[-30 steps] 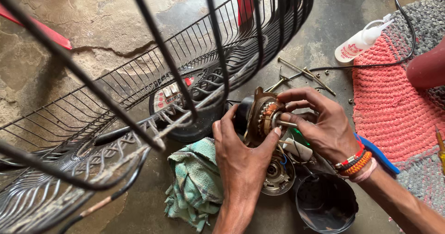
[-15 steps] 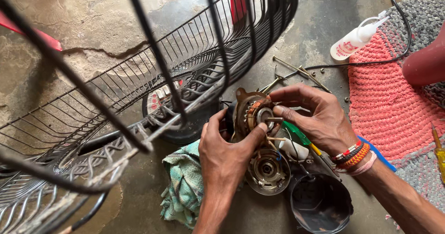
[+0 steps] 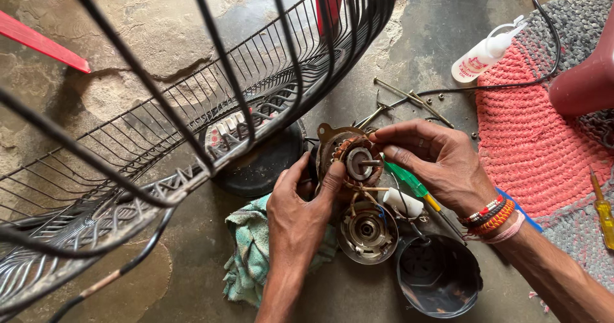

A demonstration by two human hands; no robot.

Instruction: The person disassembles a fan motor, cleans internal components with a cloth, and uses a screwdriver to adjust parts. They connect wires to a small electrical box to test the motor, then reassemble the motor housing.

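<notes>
Mid-teardown on a fan motor (image 3: 338, 145), by the look of it. Held just off the floor (image 3: 416, 29), roughly centre frame, at 5 o'clock from the big wire fan guard (image 3: 192, 125). Left hand (image 3: 297, 211) coming up from 6 o'clock, fingers closed round the motor's left rim, thumb pressed on the front face. Right hand (image 3: 441, 163) in from 3 o'clock, thumb and forefinger pinched at the stub shaft (image 3: 369, 163) in the middle, other fingers loosely curled. So both hands gripping, none open.

Thin wires running from the motor down to a round end cover (image 3: 368, 230) lying on the floor at 6 o'clock, w/ a small white cylinder (image 3: 403, 203) just beside it. Green-handled screwdriver (image 3: 406, 179) under the right hand, not picked up. Teal rag (image 3: 246, 252) at 7 o'clock, black plastic cup-shaped cover (image 3: 438, 278) at 5 o'clock, oil bottle (image 3: 483, 54) way off at 1 o'clock near the red mat (image 3: 537, 144).

Step in hand, imo: working the shaft/rotor by fingertip while bracing the body. Can't tell if turning or pulling.

Any further move prob calls for a firm left grip, a straight line along the shaft, and slack kept in those wires, since the copper windings sit exposed right beside the fingertips.
</notes>
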